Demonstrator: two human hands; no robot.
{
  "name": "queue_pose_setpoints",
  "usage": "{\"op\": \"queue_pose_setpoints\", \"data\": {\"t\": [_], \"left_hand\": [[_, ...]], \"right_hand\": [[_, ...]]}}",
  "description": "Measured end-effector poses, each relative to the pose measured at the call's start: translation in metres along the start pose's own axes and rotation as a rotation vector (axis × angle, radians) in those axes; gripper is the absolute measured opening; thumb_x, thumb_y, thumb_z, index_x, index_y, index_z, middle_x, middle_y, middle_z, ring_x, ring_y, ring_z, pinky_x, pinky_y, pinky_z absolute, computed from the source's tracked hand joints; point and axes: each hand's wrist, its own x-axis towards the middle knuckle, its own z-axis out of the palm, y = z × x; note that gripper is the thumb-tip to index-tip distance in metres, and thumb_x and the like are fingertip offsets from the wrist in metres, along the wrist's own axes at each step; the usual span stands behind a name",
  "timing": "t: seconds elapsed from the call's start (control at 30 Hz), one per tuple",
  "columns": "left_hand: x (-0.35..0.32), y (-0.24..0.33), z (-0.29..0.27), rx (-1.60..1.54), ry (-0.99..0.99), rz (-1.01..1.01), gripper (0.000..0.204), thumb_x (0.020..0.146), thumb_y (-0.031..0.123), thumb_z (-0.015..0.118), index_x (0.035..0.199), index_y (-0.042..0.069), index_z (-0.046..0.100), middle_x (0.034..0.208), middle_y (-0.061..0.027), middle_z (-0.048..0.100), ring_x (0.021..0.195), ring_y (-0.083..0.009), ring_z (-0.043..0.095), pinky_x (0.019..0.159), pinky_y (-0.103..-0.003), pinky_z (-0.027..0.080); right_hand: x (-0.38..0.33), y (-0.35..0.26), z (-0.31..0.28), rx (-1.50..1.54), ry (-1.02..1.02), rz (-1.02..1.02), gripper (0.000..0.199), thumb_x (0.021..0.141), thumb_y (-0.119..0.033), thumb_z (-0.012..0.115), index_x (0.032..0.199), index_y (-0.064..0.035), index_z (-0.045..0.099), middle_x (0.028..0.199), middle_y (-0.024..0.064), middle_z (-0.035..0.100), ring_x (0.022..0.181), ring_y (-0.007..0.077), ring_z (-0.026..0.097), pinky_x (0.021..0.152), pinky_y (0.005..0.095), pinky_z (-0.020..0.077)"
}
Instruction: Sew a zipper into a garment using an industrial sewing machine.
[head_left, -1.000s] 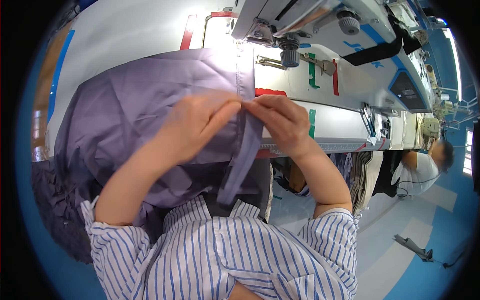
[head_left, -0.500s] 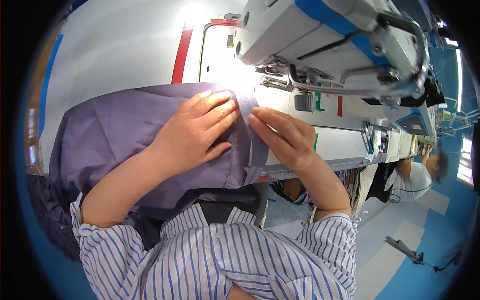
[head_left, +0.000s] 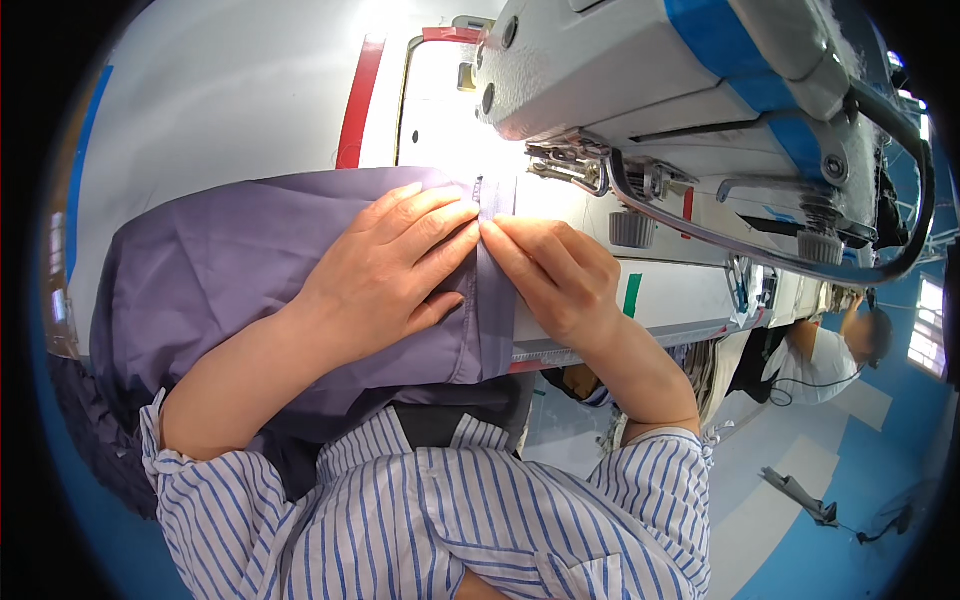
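Note:
Purple fabric [head_left: 230, 250] spreads over the sewing table's edge and hangs down toward my lap. Along its right side runs a folded strip [head_left: 495, 330] of the same colour, beside a stitched seam. My left hand [head_left: 385, 265] lies flat on the fabric, fingers stretched toward the strip and thumb apart. Thumb and fingertips of my right hand [head_left: 565, 275] pinch the strip's edge, close to the left fingertips. Just beyond the hands stands a white sewing machine [head_left: 620, 80], its presser foot area [head_left: 565, 165] to the right of the fabric's far end. Bright lamp glare washes out that spot.
Red tape [head_left: 360, 105] and green tape [head_left: 632, 295] mark the white table [head_left: 240, 100]. A curved metal rod [head_left: 740, 235] juts from the machine. A ruler strip [head_left: 550, 355] follows the table's front edge. At the right, another person [head_left: 825, 355] sits by piled cloth.
My right hand has shifted slightly left, from holding the strip apart to pinching it beside the seam. The strip now lies folded flatter and straighter. My left hand has stayed nearly still.

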Motion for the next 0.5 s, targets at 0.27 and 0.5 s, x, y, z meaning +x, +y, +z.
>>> {"op": "queue_pose_setpoints", "data": {"t": [0.27, 0.5], "left_hand": [[-0.0012, 0.0034, 0.0000, 0.005, 0.008, 0.014, 0.059, 0.075, 0.021, 0.078, 0.128, 0.001, 0.059, 0.136, -0.0121, 0.053, 0.133, -0.0269, 0.046, 0.114, -0.046, 0.039], [-0.0018, 0.0045, 0.0035, -0.003, 0.048, 0.004, 0.057, 0.074, 0.016, 0.078, 0.127, 0.002, 0.059, 0.132, -0.0105, 0.056, 0.130, -0.0270, 0.050, 0.112, -0.045, 0.040]], "right_hand": [[0.0000, 0.0001, -0.0014, -0.022, 0.013, -0.035, 0.040, 0.063, -0.007, 0.068, 0.103, -0.0005, 0.073, 0.098, 0.0070, 0.070, 0.084, 0.0199, 0.069, 0.070, 0.0291, 0.0585], [-0.0034, -0.0013, -0.0018, -0.053, -0.033, -0.010, 0.040, 0.063, -0.008, 0.068, 0.102, -0.0017, 0.074, 0.098, 0.0066, 0.071, 0.086, 0.0197, 0.068, 0.071, 0.0296, 0.0583]]}}
